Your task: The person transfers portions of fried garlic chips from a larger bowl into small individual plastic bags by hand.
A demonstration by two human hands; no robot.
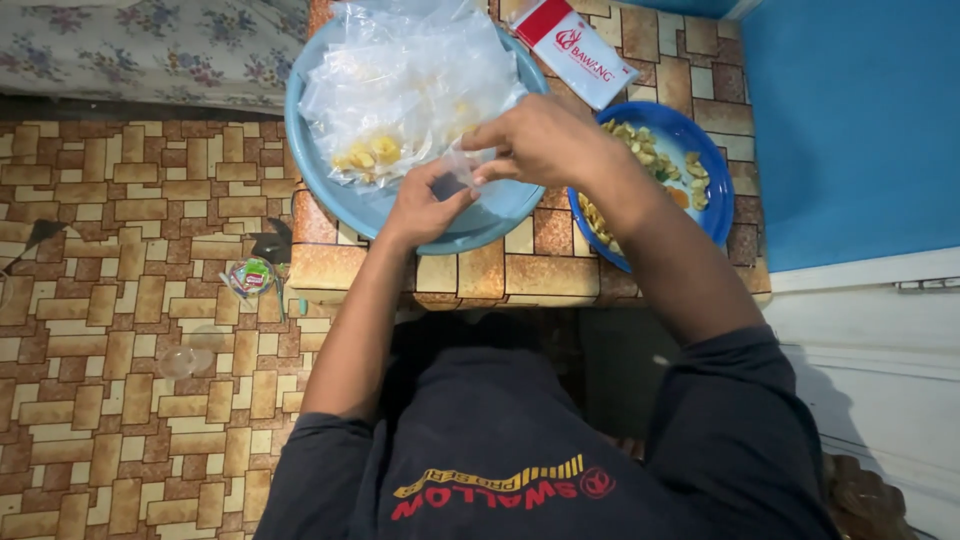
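Both my hands meet over the near rim of a light blue round tray point(330, 180). My left hand point(425, 205) and my right hand point(535, 140) pinch a small clear plastic bag point(462, 163) between their fingertips. The tray holds a heap of clear plastic bags point(400, 70), some with yellow snack pieces point(370, 152) inside. To the right stands a dark blue bowl point(715, 190) with loose yellowish-green snack pieces point(650, 150); my right forearm crosses its left side.
The tray and bowl sit on a low surface covered in brown brick-pattern sheet point(520, 270). A red and white packet point(575, 50) lies behind them. On the floor at left lie a small clear cup with colourful contents point(250, 277) and a clear lid point(180, 360). A blue wall point(850, 120) stands at right.
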